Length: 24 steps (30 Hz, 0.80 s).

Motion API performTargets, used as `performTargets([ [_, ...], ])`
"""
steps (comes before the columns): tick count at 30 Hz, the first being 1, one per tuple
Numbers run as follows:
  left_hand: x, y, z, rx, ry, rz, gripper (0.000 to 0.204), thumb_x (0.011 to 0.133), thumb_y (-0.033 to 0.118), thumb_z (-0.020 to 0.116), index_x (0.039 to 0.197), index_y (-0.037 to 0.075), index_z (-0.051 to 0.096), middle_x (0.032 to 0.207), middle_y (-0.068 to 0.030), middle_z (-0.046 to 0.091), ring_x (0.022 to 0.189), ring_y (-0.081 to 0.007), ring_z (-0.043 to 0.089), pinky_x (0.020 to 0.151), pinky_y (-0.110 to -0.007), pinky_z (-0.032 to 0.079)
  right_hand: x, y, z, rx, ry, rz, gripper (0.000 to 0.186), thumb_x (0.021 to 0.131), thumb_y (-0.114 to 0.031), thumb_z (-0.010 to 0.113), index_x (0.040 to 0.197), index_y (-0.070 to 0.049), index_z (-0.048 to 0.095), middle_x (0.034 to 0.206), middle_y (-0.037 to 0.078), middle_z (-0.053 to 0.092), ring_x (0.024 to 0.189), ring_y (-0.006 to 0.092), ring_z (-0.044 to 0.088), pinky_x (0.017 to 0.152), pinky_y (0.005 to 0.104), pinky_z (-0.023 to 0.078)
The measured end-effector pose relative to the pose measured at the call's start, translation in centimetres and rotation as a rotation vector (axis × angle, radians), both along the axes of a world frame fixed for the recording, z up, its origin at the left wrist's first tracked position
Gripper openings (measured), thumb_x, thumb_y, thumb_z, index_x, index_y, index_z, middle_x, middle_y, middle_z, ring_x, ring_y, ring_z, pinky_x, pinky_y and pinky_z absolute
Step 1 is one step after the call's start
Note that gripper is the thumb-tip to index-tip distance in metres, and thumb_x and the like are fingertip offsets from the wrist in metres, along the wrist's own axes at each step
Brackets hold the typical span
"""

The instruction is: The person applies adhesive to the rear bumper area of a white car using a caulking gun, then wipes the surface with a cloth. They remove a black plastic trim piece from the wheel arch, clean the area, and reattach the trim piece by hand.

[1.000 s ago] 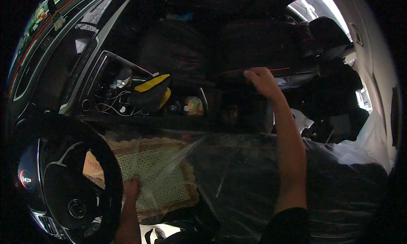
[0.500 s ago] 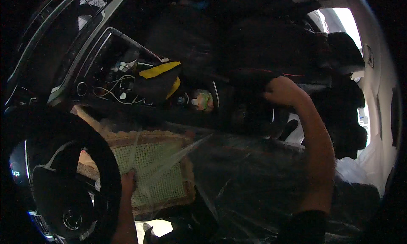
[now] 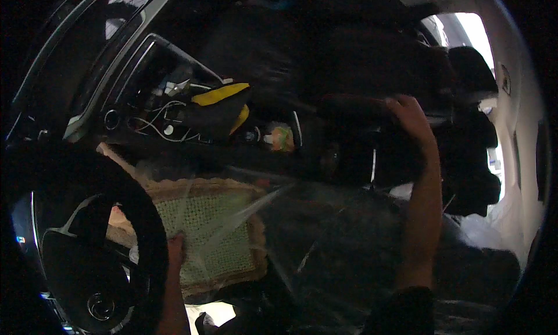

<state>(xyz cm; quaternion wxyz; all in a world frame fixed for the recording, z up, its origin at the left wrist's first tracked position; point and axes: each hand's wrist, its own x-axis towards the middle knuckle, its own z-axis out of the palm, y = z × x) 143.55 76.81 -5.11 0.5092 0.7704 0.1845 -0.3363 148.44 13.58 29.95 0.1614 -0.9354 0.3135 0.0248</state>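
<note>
At the left, the steering wheel (image 3: 150,236) is standing just beside the left hand (image 3: 175,249). The left hand is touching the woven mat (image 3: 224,242) near its left edge; whether it is gripping cannot be told. The mat is lying at the left end of the plastic-covered seat (image 3: 331,236), showing no clear long axis. The right hand (image 3: 408,114), fingers curling, is hanging beyond that seat's far edge, toward its right; any grip is not showing. The hands are staying well apart, the left being nearer the mat.

Steering wheel rim (image 3: 151,236) bars way left of woven mat (image 3: 212,239); open air over plastic-covered seat (image 3: 331,248), between mat and right forearm (image 3: 424,218).
</note>
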Motion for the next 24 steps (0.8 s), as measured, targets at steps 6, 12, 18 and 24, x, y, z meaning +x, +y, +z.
performTargets([
  [6,0.1,0.4,-0.7,0.003,0.048,0.023,0.048,0.093,0.045,0.057,0.062,0.008,0.052,0.053,-0.0018,0.037,0.045,-0.0159,0.035,0.048,-0.043,0.03,2.9,2.3,-11.0,0.029,-1.037,-0.161,0.029,0.093,-0.029,0.055,0.084,-0.003,0.063,0.077,0.004,0.058,0.072,0.0196,0.056,0.065,0.0358,0.046],
  [12,-1.0,3.5,-9.3,-0.129,0.058,0.005,0.046,0.094,0.04,0.06,0.061,0.009,0.051,0.052,-0.0024,0.041,0.045,-0.016,0.039,0.046,-0.041,0.033,6.8,18.1,-22.2,0.075,-0.881,-0.124,0.029,0.094,-0.021,0.055,0.074,0.0,0.053,0.06,0.008,0.048,0.06,0.0164,0.046,0.059,0.0347,0.039],
  [18,-0.6,2.7,-5.0,0.111,-0.206,-0.034,0.049,0.091,0.046,0.063,0.06,0.009,0.052,0.055,-0.0045,0.046,0.049,-0.0202,0.045,0.051,-0.048,0.035,-3.0,37.7,-24.9,0.639,-1.002,-0.36,0.025,0.094,-0.023,0.056,0.086,0.001,0.059,0.061,0.003,0.049,0.06,0.0124,0.044,0.054,0.0352,0.036],
  [24,-0.8,0.3,0.9,0.258,-0.393,-0.126,0.054,0.086,0.054,0.065,0.06,0.008,0.055,0.054,-0.0048,0.049,0.045,-0.0192,0.047,0.046,-0.046,0.035,-4.9,38.2,-23.9,0.349,-0.66,-0.189,0.027,0.091,-0.029,0.063,0.087,-0.001,0.064,0.064,0.017,0.058,0.065,0.0328,0.063,0.061,0.0429,0.049],
])
